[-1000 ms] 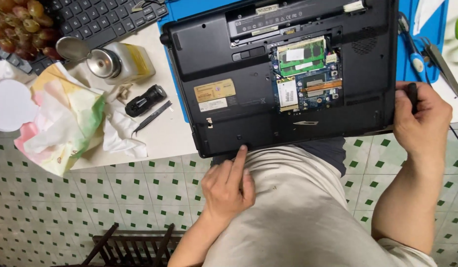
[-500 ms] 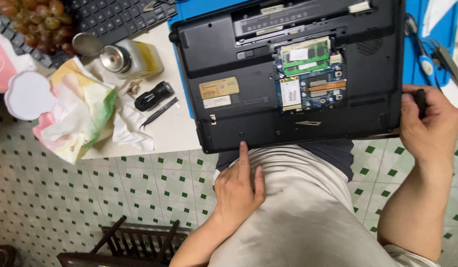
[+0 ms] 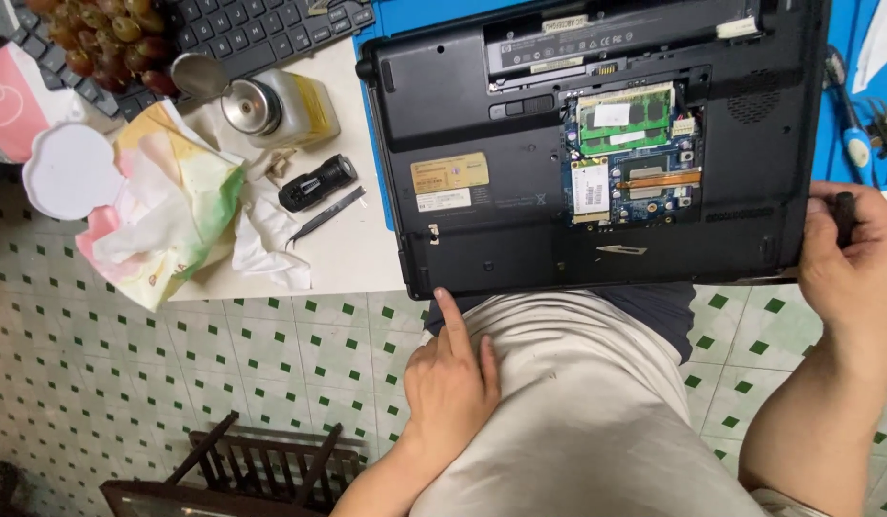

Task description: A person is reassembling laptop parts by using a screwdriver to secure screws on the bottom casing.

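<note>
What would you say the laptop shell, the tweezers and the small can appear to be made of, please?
Laptop shell: looks like matte black plastic, with moulded vents and seams and only soft reflections. Tweezers: probably dark-coated metal, thin and tapering to a point. Can: likely metal, given the bright mirror-like top and yellowish glossy sides.

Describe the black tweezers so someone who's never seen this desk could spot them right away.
Start at the upturned black laptop and move left onto the white tabletop. The tweezers lie slantwise just below a stubby black cylinder, beside crumpled white tissue; they are the only thin, pointed thing there.
</note>
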